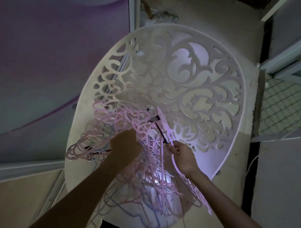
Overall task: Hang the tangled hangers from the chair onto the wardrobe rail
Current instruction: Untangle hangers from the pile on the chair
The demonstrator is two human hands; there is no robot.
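Both of my hands reach down into a heap of tangled hangers [147,161] piled on the seat of a white chair [89,172]. The left hand [124,146] is sunk into the middle of the pile, back of the hand toward me; its fingers are buried among the hangers, so I cannot tell how far they are curled or what they grip. The right hand [182,158] sits at the pile's right side, fingers curled and pinching the near end of a thin black hanger [160,131], with a pale pink strand looping under the palm.

Most hangers are slim pink plastic, curved and hooked, with a few bluish or grey ones lower in the heap and toward the seat's front edge. They cross in every direction, some spilling over the seat's left and front edges. The black hanger is a straight dark bar with a small clip near its far end; its long axis runs diagonally from my right hand up and left toward the chair back.

The chair is a smooth, rounded shell of one piece. Its oval back [186,77] is cut through with a lacy pattern of leafy scrolls. Below it lies a pale floor [219,19], with a purple and grey curved surface [42,48] on the left.
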